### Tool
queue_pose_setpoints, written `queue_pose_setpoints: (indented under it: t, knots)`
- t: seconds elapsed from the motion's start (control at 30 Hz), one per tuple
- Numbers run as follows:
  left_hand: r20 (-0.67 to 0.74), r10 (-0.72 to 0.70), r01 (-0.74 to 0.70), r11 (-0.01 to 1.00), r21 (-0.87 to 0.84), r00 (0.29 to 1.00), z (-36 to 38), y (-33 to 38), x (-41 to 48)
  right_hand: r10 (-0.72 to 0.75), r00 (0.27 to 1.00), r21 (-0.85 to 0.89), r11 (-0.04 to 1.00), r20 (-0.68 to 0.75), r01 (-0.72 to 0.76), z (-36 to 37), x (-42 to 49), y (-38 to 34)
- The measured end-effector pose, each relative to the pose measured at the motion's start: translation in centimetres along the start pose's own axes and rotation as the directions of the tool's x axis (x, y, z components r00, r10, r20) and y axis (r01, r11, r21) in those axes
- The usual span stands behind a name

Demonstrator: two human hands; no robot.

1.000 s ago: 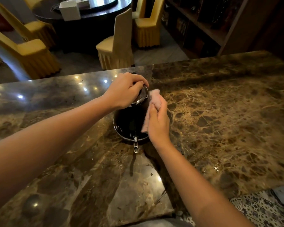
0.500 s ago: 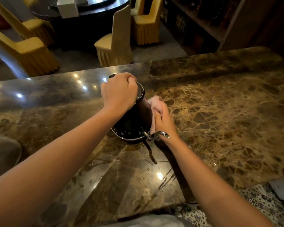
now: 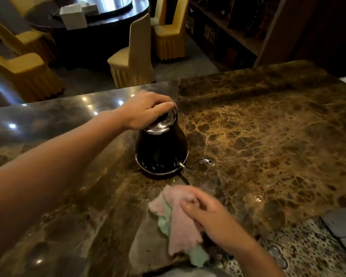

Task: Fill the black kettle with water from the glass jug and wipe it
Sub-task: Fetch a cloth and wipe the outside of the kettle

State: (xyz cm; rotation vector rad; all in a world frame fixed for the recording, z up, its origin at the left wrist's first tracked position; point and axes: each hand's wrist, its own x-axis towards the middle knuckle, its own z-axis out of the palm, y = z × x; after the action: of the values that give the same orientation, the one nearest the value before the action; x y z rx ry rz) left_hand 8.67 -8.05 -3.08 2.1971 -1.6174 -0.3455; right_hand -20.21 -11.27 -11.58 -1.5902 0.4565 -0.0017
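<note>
Kettle (image 3: 161, 151), black, is stood upright on the marble tabletop (image 3: 268, 136), thin spout (image 3: 198, 164) directed right. Its lid is covered from above by the left hand (image 3: 146, 110), fingers curled over it. A pink-and-green cloth (image 3: 178, 218) is gripped in the right hand (image 3: 214, 218), near the tabletop's front edge, apart from the kettle.

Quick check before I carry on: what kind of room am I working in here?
Probably a restaurant or private dining room. A marble counter holds the black kettle; beyond it stand a round dark dining table ringed by yellow-covered chairs, and a dark wooden shelf unit.
</note>
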Motion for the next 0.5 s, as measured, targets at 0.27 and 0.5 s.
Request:
queue_pose_setpoints:
  t: [0.27,0.5]
  knots:
    - [-0.247,-0.053,0.042,0.998,-0.049,0.967,1.7,0.3,-0.6,-0.289,0.822,-0.102,0.956,-0.491,0.275,8.5,7.4,-2.6]
    - [-0.441,-0.349,0.432,0.896,0.1,0.827,2.1,0.3,-2.3,-0.363,0.66,-0.173,0.926,-0.657,0.336,8.8,13.3,-4.6]
